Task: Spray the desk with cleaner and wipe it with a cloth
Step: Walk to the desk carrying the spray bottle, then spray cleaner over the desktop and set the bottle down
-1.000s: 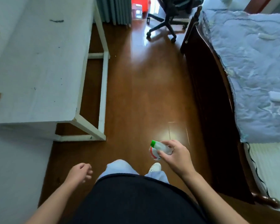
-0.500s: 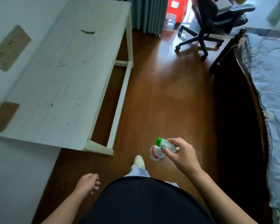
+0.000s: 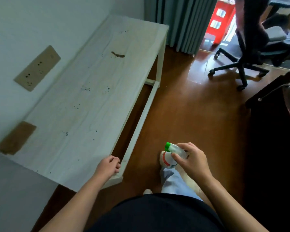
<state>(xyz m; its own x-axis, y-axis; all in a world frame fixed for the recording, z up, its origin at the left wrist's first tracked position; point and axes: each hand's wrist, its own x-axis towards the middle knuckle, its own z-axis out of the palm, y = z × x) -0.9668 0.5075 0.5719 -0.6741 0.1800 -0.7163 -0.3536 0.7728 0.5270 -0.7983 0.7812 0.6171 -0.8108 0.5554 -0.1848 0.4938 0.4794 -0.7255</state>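
White desk (image 3: 84,101), top flecked with dark spots, runs from 8 to 12 o'clock along the wall; brown wooden floor (image 3: 191,123) beside it, office chair (image 3: 241,64) at 2 o'clock. Right hand (image 3: 192,162), 5 o'clock, forearm extended forward: fingers and thumb wrapped round a small spray bottle (image 3: 168,160), green nozzle (image 3: 167,146) tilted toward 10 o'clock. Left hand (image 3: 108,166), 7 o'clock, over the desk's near corner: fingers loosely curled, holding nothing; contact with the desk cannot be told.
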